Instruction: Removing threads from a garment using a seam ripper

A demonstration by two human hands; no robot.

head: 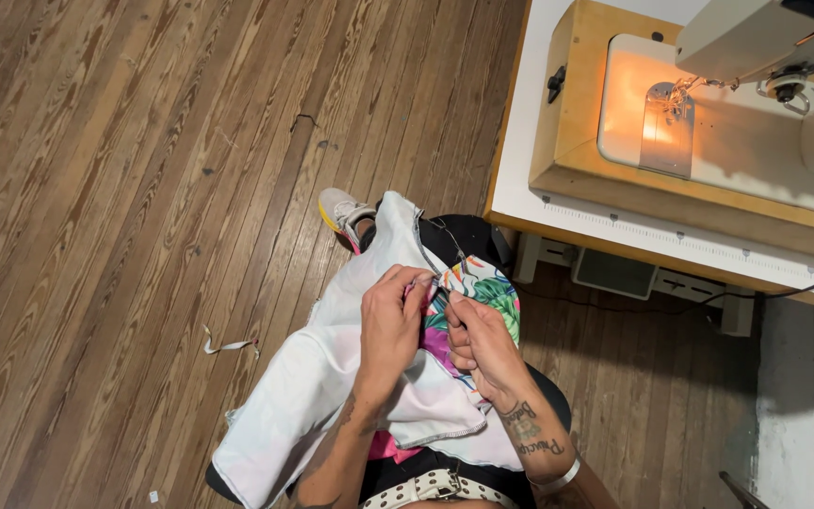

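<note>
Fingers of left hand [390, 322] and right hand [479, 341] pinch floral fabric [482, 294] edge, wrists bent inward over lap.

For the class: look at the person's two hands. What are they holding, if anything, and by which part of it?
Both hands, left hand and right hand, pinch the white fabric with a floral print at its stitched edge, fingertips close together.
</note>
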